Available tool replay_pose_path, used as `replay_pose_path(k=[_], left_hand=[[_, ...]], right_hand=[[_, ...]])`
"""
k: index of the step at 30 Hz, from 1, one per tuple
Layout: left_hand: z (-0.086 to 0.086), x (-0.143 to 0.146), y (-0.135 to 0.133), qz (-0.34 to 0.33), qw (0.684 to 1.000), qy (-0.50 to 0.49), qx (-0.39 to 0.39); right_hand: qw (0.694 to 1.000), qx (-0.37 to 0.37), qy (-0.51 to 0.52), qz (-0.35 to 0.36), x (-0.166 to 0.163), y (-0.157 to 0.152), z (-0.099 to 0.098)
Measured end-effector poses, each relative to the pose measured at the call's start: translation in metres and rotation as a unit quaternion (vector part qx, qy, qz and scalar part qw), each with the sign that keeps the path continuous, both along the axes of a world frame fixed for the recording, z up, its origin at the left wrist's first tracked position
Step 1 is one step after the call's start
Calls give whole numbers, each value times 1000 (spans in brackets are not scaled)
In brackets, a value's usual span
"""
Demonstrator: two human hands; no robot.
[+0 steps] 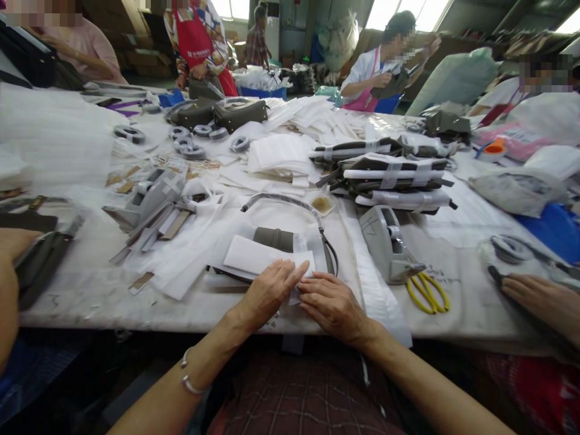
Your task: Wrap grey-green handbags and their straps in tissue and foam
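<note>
My left hand (269,291) and my right hand (334,306) lie side by side at the near edge of the white table (81,284). Both press with flat, stretched fingers on a white paper sheet (254,255) that covers part of a grey-green bag (273,238). The fingertips of the two hands almost touch over the paper's near right corner. The bag's thin strap (290,202) loops behind it and down its right side.
A grey tape dispenser (387,244) and yellow-handled scissors (428,292) lie right of my hands. Wrapped bags (394,175), tape rolls (188,148) and white paper stacks (281,154) fill the table. Another person's hand (544,302) rests at right, an arm (9,284) at left. Several workers stand behind.
</note>
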State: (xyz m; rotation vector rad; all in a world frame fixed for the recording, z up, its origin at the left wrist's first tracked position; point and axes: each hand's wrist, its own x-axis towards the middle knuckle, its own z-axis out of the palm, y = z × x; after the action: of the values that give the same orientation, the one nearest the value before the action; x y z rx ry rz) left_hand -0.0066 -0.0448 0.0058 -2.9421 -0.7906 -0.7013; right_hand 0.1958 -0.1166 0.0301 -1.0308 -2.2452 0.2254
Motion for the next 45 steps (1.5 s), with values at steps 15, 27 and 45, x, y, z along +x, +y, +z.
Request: replay_pose_path(k=[15, 27, 45], left_hand=[[-15, -1, -1, 7, 1000, -25, 9], [-18, 1, -2, 13, 998, -37, 39], [-13, 0, -6, 6, 999, -8, 41]], right_hand=[[909, -270, -229, -219, -21, 157, 14], [902, -255, -234, -260, 2, 160, 10], [989, 4, -144, 23, 1, -37, -50]])
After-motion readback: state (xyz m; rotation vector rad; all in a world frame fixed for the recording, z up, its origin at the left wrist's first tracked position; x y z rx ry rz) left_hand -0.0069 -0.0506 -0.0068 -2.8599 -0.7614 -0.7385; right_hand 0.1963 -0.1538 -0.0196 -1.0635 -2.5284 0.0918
